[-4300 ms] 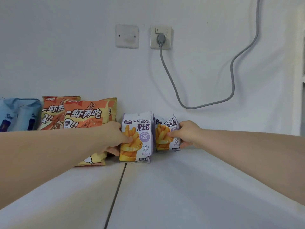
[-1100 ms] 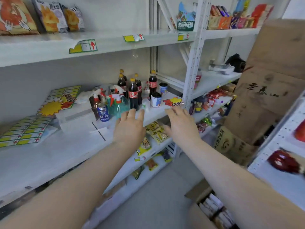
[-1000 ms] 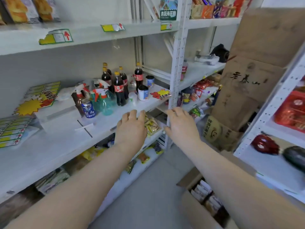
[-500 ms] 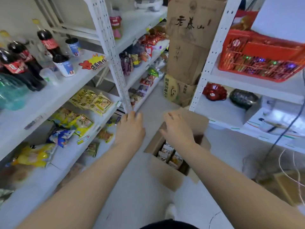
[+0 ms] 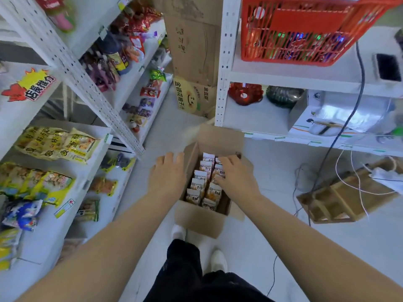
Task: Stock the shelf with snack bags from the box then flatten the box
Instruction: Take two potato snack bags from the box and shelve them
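Centre frame: an open box (image 5: 197, 219) on the floor, snack bags (image 5: 199, 186) standing in two rows inside. Left hand (image 5: 168, 173) spread above its left wall; right hand (image 5: 236, 177) touching the bags.

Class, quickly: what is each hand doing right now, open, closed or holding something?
Left hand: open, holding nothing, at the box's left edge.
Right hand: open, fingers touching the snack bags inside.
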